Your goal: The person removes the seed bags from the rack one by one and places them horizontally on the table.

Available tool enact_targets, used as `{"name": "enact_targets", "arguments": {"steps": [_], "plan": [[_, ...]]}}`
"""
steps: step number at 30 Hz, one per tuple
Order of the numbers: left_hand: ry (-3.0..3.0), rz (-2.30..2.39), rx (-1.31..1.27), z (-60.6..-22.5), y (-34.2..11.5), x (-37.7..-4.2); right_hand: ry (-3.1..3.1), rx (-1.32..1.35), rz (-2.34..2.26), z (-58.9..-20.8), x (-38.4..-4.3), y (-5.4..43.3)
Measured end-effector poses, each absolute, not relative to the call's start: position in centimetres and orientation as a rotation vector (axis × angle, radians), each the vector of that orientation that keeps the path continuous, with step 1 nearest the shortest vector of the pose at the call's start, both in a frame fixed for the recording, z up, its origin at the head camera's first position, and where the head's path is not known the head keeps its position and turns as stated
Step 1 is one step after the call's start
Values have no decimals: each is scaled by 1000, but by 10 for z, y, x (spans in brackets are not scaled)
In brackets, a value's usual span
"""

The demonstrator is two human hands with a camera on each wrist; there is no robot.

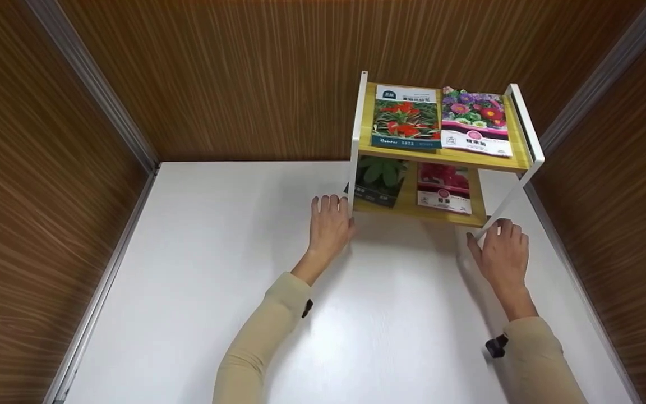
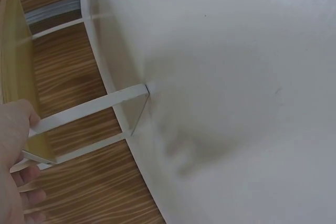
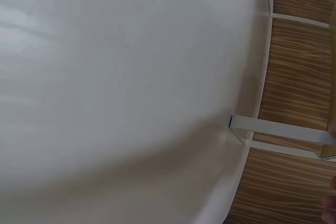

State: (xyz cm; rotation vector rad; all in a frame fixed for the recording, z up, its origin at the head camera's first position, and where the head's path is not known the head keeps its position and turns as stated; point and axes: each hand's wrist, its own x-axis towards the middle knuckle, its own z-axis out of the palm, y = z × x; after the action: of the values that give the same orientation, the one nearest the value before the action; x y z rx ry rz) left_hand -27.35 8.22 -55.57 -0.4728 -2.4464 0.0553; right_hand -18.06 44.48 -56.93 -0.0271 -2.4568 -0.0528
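Observation:
A two-tier shelf rack (image 1: 441,159) with white metal sides and yellowish wooden boards is at the back right of the head view. My left hand (image 1: 330,225) grips its left side low down, thumb around the front leg. In the left wrist view this hand (image 2: 13,145) closes on the white leg (image 2: 94,109) beside the lower board. My right hand (image 1: 503,255) holds the right front leg between thumb and fingers. The right wrist view has only its fingertips (image 3: 331,211) at the edge, by the white leg (image 3: 283,128).
Two flower seed packets, one red-flowered (image 1: 407,120) and one multicoloured (image 1: 475,120), lie on the upper board. A dark green-leaf packet (image 1: 379,177) and a pink-flowered packet (image 1: 444,188) lie below. Wood-grain walls (image 1: 216,84) enclose the white table (image 1: 233,235).

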Motion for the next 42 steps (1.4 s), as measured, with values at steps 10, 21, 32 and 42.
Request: {"name": "enact_targets", "arguments": {"steps": [10,21,32,42], "plan": [[-2418,15,-470,-560,87,-272,-2472,-31,1,-570,-179,449],[-2408,8,-482,-560,86,-270,-2535,-63,40,-570,-176,448],[-2400,-29,-492,-561,87,-271,-2612,-108,58,-567,-176,448],[-2406,-34,-495,-561,82,-272,-2603,-88,39,-565,-178,445]]}}
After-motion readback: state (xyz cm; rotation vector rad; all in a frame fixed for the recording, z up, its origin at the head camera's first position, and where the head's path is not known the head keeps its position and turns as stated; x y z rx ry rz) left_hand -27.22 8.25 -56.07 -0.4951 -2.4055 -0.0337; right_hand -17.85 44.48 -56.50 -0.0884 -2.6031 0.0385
